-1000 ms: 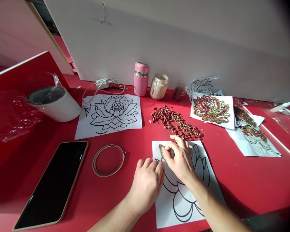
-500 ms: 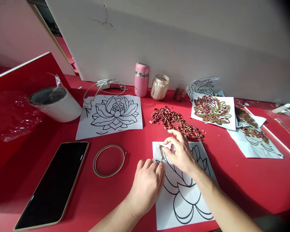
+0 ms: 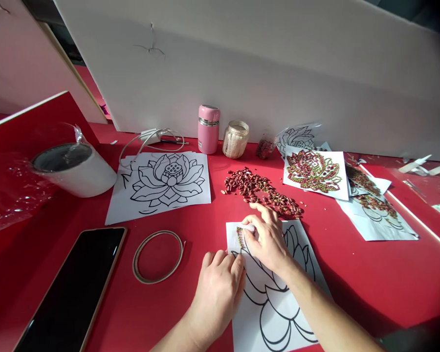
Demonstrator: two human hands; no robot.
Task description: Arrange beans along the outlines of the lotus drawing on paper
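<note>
A white sheet with a black line drawing of a lotus (image 3: 280,313) lies in front of me. My left hand (image 3: 220,286) rests at its left edge, fingers curled under, so whatever may be in them is hidden. Over the top left of the drawing, my right hand (image 3: 267,239) is bent with thumb and fingertips drawn together at the paper. A small bean may be between them, but I cannot make it out. Just left of those fingertips runs a short row of green beans (image 3: 239,234) along a drawn line. Behind the hand spreads a pile of red and green beans (image 3: 247,183).
To the left are a phone (image 3: 71,293), a tape ring (image 3: 158,256), another lotus drawing (image 3: 170,181) and a big white roll (image 3: 75,168). A pink flask (image 3: 209,129) and a jar (image 3: 236,139) stand at the back. Bean-covered pictures (image 3: 314,171) lie at right.
The view has shifted slightly, so the table things sit lower and further left. My right hand stays over the top of the sheet, its fingertips lower towards the paper; my left hand keeps its place.
</note>
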